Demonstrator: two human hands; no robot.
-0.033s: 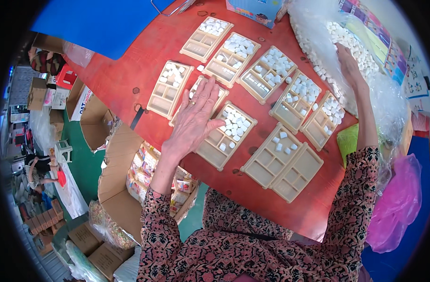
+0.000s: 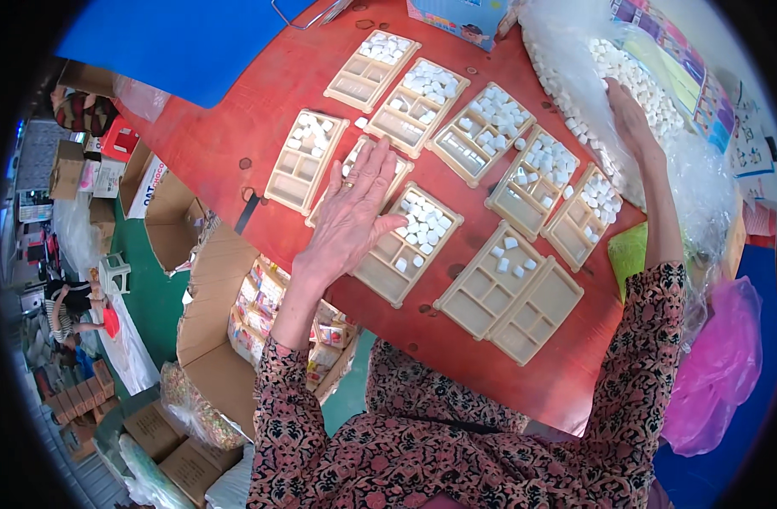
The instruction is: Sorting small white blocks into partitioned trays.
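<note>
My left hand lies flat with its fingers stretched, over a beige compartment tray with white pieces that it mostly covers. Just right of it, another beige tray holds small white marshmallow-like pieces in its upper section. At the far right, my right hand reaches to a heap of the same white pieces on clear plastic sheeting; its fingertips are hidden there. Several more trays stand on the red table, most with white pieces in one large section. Two adjoining trays at the near right hold only a few.
The red table slopes across the view. A blue printed box stands at its far edge. Open cartons with packaged goods sit below on the left. A pink plastic bag hangs at the right; a green bag lies near my right forearm.
</note>
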